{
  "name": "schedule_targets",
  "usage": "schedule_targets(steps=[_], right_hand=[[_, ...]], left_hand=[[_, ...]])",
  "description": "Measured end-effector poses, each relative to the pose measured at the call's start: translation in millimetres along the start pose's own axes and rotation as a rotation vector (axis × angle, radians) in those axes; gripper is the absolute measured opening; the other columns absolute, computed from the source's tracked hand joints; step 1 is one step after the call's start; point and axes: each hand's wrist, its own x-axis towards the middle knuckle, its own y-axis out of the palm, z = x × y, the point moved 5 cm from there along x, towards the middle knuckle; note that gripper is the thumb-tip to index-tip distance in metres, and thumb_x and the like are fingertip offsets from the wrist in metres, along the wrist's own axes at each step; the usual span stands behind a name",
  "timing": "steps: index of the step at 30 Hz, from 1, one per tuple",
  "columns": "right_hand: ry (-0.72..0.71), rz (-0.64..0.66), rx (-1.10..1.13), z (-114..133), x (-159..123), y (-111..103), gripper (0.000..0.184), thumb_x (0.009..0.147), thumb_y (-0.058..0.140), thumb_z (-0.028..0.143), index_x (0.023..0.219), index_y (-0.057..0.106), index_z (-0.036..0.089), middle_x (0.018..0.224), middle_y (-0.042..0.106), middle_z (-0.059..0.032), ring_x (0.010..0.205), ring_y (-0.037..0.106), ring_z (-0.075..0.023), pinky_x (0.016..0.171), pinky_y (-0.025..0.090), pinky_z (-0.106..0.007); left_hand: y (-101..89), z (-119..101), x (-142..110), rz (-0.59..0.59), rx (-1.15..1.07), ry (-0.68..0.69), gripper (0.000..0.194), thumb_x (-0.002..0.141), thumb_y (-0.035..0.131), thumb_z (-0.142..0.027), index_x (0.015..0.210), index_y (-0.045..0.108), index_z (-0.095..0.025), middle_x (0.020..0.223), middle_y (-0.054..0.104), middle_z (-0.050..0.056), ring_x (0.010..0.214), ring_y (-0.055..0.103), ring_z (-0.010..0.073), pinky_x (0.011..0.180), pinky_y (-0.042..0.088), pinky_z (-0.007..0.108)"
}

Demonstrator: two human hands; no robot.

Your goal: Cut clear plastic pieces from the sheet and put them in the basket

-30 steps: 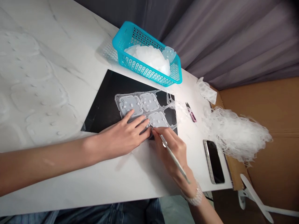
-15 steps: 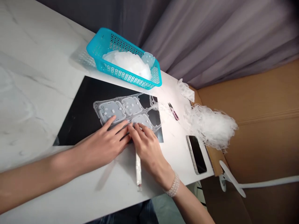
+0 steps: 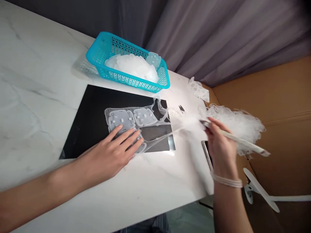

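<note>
A translucent moulded sheet with squarish pads and a thin outer frame lies on a black mat. Spread and flat, the fingers of my left hand press on its near pads. My right hand is off to the right, closed around a slim pen-shaped tool with a whitish handle and a dark end. Stretched, blurred strands of the frame run from the sheet towards this hand; whether its fingers also grip them is unclear.
Behind the mat stands a turquoise basket heaped with whitish translucent pieces. On the right are a pile of stringy scraps, a partly covered phone, dark blade tips, a crumpled white piece and a white clamp.
My right hand has moved from beside the left hand to the right with the tool. Part of the frame is now stretched that way, and a gap shows beside the near pad.
</note>
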Motion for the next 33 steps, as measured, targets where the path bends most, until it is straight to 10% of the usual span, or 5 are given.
schedule_targets(steps=[6,15,22,29,33], right_hand=[[0.010,-0.176,0.115,-12,28,-67,0.010,0.074,0.081,0.031,0.082,0.075,0.030,0.063,0.069,-0.0020,0.084,0.076,-0.0244,0.082,0.060,-0.040],[0.054,0.428,0.145,52,-71,60,0.028,0.100,0.048,0.037,0.118,0.068,0.033,0.111,0.077,-0.0064,0.108,0.071,-0.0268,0.081,0.061,-0.045],[0.100,0.487,0.158,63,-91,74,0.032,0.099,0.046,0.041,0.119,0.069,0.031,0.108,0.077,-0.0088,0.100,0.073,-0.0277,0.069,0.062,-0.040],[0.189,0.454,0.270,58,-91,72,0.025,0.096,0.054,0.038,0.110,0.073,0.030,0.105,0.078,-0.0074,0.099,0.073,-0.0262,0.069,0.062,-0.039],[0.311,0.416,0.432,58,-91,72,0.017,0.092,0.062,0.034,0.101,0.076,0.029,0.100,0.079,-0.0055,0.097,0.074,-0.0230,0.069,0.062,-0.033]], left_hand=[[-15.7,3,10,-0.035,-0.071,-0.040,0.041,0.090,0.055,-0.020,0.130,0.063,-0.017,0.134,0.065,0.013,0.129,0.055,0.0317,0.111,0.035,0.052],[-67.2,33,34,-0.046,-0.587,-0.356,0.041,0.093,0.047,-0.027,0.053,0.055,-0.021,0.048,0.053,-0.002,0.045,0.049,0.0123,0.043,0.036,0.027],[-54.3,19,38,0.064,-1.303,-0.387,0.044,0.106,0.026,-0.017,0.140,0.052,-0.012,0.114,0.075,0.011,0.092,0.075,0.0145,0.075,0.061,0.024],[-49.8,17,34,0.111,-1.255,-0.466,0.043,0.106,0.029,-0.015,0.141,0.056,-0.016,0.112,0.076,0.009,0.089,0.076,0.0177,0.087,0.063,0.034],[-43.9,15,28,0.084,-1.756,-0.657,0.035,0.101,0.047,-0.024,0.131,0.064,-0.014,0.118,0.074,0.013,0.102,0.073,0.0241,0.096,0.060,0.041]])
